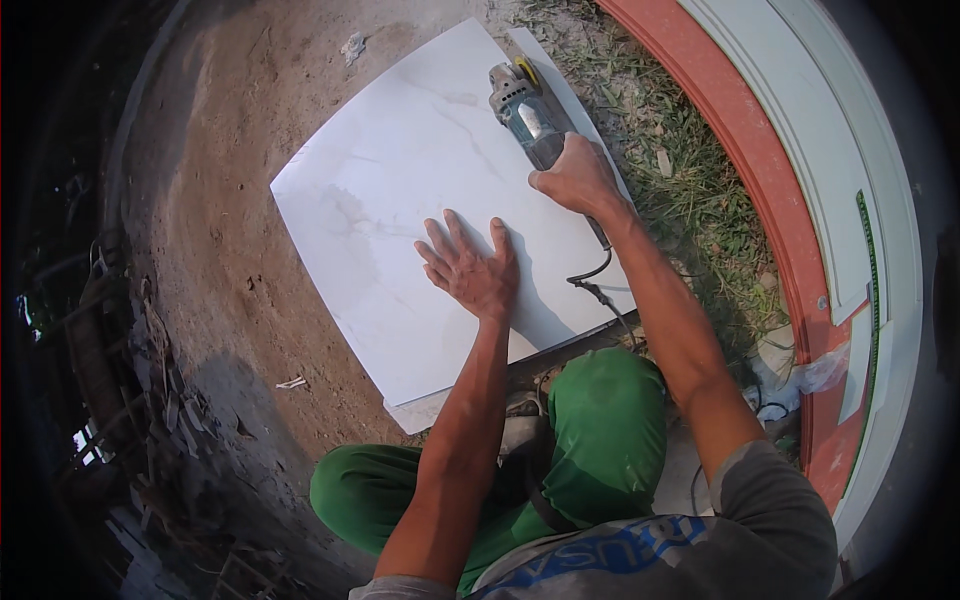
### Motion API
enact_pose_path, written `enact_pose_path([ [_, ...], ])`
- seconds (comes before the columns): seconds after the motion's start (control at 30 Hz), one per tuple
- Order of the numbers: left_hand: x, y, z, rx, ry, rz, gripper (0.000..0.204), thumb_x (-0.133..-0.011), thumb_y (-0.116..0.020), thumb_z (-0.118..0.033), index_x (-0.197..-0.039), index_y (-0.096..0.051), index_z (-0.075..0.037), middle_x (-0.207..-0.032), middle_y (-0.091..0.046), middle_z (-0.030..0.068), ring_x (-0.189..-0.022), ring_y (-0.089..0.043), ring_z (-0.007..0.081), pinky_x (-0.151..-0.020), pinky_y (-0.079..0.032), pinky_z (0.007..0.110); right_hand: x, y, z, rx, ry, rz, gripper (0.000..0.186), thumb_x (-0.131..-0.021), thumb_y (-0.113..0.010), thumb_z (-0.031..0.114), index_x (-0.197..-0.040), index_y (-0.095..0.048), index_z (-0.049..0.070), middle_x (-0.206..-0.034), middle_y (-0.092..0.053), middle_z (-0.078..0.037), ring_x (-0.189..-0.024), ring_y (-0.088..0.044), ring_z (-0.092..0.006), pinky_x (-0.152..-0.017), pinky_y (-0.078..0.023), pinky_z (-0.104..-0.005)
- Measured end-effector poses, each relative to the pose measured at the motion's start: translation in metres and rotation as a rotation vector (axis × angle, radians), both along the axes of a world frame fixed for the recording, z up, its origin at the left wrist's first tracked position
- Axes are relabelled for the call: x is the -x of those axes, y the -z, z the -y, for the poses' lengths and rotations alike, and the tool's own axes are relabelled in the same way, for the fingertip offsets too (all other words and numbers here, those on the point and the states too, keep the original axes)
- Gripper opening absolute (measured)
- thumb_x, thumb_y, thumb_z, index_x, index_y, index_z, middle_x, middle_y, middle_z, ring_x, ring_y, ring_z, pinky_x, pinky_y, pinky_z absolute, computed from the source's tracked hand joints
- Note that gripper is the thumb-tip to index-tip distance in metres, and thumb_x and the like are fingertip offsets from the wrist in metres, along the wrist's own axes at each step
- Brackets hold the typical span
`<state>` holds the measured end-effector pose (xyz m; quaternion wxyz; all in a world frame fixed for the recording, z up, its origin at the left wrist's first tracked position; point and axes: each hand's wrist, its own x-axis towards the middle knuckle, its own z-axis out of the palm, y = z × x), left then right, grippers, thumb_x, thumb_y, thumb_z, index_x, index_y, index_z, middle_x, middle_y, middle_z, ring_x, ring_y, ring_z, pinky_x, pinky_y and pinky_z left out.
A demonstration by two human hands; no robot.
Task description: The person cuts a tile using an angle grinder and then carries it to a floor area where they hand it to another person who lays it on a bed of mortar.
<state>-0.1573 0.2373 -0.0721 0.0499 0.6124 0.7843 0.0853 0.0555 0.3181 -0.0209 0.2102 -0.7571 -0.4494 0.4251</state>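
A large white tile (400, 140) with faint grey veining lies flat in front of my knees. My left hand (480, 275) rests on it, palm down with the fingers spread. In my right hand (582, 180) is an angle grinder (530, 115), gripped round its dark rear body. The grinder has a teal housing and a grey head; a thin yellow-edged disc shows at its far end, over the tile's right side. From its back a black cord (595, 280) curls down across the tile. Whether the disc touches the tile I cannot tell.
Bare dirt (240, 250) spreads left of the tile, with broken scraps (180, 420) further left. Grass (705, 190) lies to the right, then a red-edged step (750, 130) with pale tiles. A green-edged strip (870, 260) and a clear plastic bag (822, 372) lie there.
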Motion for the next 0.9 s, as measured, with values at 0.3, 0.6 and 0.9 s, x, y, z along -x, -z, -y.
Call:
enact_pose_path([
  [0.3,0.0,-0.003,-0.001,0.026,0.004,0.017,0.086,-0.103,-0.063,-0.064,-0.172,-0.043,-0.016,-0.181,-0.031,0.015,-0.169,-0.019,0.0461,-0.136,-0.017,0.061,0.0,-0.006,-0.024,0.001,-0.017,0.0,0.056,-0.074,-0.082,0.029,-0.109,-0.073,-0.015,-0.107,-0.078,-0.034,-0.102,-0.078,-0.046,-0.092,-0.062,-0.0479],
  [0.6,0.001,0.0,-0.002,0.012,0.012,0.047,0.086,-0.102,-0.061,-0.065,-0.171,-0.045,-0.016,-0.181,-0.029,0.015,-0.168,-0.015,0.0487,-0.135,-0.015,0.063,0.001,0.0,-0.04,-0.04,-0.017,0.004,0.054,-0.073,-0.08,0.027,-0.106,-0.073,-0.015,-0.105,-0.078,-0.034,-0.1,-0.078,-0.0454,-0.09,-0.062,-0.0475],
  [0.9,0.003,-0.001,-0.003,0.016,0.019,0.035,0.085,-0.103,-0.06,-0.065,-0.171,-0.045,-0.016,-0.181,-0.029,0.0155,-0.168,-0.016,0.0486,-0.135,-0.015,0.063,-0.001,-0.002,-0.055,-0.004,-0.024,-0.033,0.056,-0.073,-0.08,0.028,-0.107,-0.072,-0.016,-0.102,-0.078,-0.033,-0.097,-0.079,-0.0424,-0.088,-0.063,-0.0463],
])
